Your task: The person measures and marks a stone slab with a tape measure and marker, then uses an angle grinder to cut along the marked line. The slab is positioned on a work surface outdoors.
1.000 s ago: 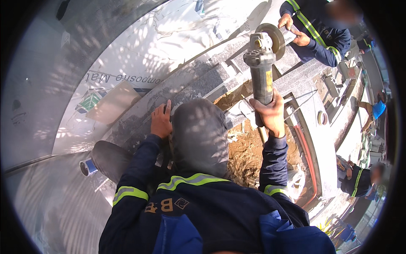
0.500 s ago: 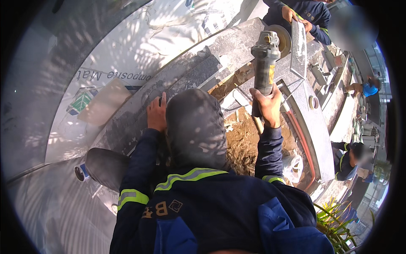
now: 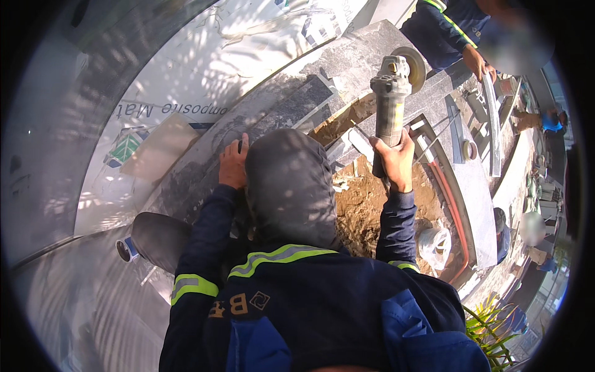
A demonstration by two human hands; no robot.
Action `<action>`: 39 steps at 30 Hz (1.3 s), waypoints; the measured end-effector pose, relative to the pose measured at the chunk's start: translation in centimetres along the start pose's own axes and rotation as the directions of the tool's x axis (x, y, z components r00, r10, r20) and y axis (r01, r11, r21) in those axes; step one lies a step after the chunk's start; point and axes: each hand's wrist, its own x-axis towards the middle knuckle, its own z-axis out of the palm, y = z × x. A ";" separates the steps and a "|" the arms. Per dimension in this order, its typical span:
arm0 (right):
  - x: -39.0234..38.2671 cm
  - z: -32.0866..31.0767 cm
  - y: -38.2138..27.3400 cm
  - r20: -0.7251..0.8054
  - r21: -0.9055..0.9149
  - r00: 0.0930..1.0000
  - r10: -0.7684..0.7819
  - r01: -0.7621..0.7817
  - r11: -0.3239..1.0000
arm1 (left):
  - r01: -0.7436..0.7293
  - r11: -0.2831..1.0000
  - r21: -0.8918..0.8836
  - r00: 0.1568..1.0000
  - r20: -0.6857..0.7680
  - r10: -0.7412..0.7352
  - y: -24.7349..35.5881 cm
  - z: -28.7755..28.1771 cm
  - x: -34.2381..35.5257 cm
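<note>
My right hand is wrapped round the body of a grey angle grinder. The grinder points away from me, its round cutting disc at the far end over the grey stone slab. Whether the disc spins cannot be made out. On the left, my left hand rests by the slab's dusty surface with its fingers apart and nothing in them. Between my arms rises my knee in dark grey cloth, covering part of the slab.
Brown soil fills a hollow beside an orange pipe. A tape roll lies on stone at right. A co-worker's hand holds a long narrow strip. A tan board lies at left, leafy plant lower right.
The co-worker's narrow strip has moved from beside the disc to the right. The grinder, still in my right hand, sits slightly lower in view. My left fingers have shifted a little.
</note>
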 end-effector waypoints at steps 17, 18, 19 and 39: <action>0.3 -0.4 0.5 -0.014 -0.030 0.999 0.030 -0.030 0.999 | 0.018 0.998 0.066 1.000 -0.009 -0.017 0.8 -0.2 0.2; 0.4 -0.4 0.6 -0.006 -0.030 1.000 0.031 -0.031 0.999 | 0.022 0.998 0.061 1.000 -0.016 -0.021 0.7 -0.1 0.1; 0.6 -0.4 0.7 0.001 -0.030 0.999 0.032 -0.032 0.999 | 0.024 0.998 0.057 0.999 -0.024 -0.023 0.6 0.0 0.1; 1.2 -0.1 3.3 -0.154 -0.240 0.987 -0.052 0.014 0.971 | 0.067 0.739 -0.671 0.991 0.129 0.027 7.3 -6.8 10.6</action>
